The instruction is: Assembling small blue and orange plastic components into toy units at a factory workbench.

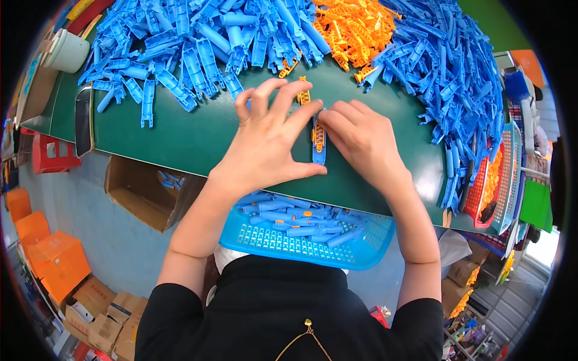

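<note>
A blue plastic half-shell [318,157] lies on the green table in front of me, with an orange toothed insert [319,137] inside it. My left hand [262,135] spans the shell lengthwise, index fingertip at its far end and thumb at its near end, other fingers spread. From the right, my right hand [361,135] bends over the shell's far part, thumb and fingers pinched together. Whatever those fingertips pinch is hidden behind them. Just beyond the shell lies a loose orange toothed piece [304,96], close to my left fingers.
Blue shells form a large pile [198,48] at the far left and another [445,66] at the right. Between them sits an orange heap [352,30]. A blue basket [289,248] below the table edge holds closed blue pieces. At left are a phone [84,120] and cardboard box [135,195].
</note>
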`<state>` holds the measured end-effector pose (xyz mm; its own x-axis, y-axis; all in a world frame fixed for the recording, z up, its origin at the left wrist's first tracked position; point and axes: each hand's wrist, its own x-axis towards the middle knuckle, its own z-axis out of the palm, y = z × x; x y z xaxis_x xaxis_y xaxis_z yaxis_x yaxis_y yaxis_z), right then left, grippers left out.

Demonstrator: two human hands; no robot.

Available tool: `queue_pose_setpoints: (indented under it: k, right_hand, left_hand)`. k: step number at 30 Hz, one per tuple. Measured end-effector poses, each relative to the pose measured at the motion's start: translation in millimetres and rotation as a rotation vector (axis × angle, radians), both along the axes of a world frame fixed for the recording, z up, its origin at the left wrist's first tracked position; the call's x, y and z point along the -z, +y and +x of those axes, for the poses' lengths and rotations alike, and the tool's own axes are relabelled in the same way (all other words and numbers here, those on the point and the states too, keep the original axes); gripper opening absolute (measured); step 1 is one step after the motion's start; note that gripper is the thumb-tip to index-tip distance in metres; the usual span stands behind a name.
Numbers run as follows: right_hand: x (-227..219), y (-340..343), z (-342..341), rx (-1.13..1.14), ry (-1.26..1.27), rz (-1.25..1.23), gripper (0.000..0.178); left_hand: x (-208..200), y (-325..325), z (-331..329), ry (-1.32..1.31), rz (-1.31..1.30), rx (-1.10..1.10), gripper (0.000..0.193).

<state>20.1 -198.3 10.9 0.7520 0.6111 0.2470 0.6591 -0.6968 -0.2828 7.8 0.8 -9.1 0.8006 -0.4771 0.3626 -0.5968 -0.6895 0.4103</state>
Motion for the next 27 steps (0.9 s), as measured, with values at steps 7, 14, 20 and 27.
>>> queue_pose_setpoints:
  k: [7,14,20,27]
  right_hand:
    - [-32,-7,-3,0.061,0.132,-0.138,0.009]
    - [11,26,49,0.118,-0.034,0.211,0.010]
    - [19,28,47,0.157,-0.002,0.251,0.009]
    - [18,20,44,0.027,-0.001,0.234,0.007]
  left_hand:
    - [-14,48,-1,-0.204,0.121,-0.388,0.051]
    - [5,37,-27,-0.105,0.138,-0.230,0.035]
    - [5,59,-17,-0.157,0.110,-0.370,0.036]
    - [9,41,-39,-0.067,0.003,-0.170,0.034]
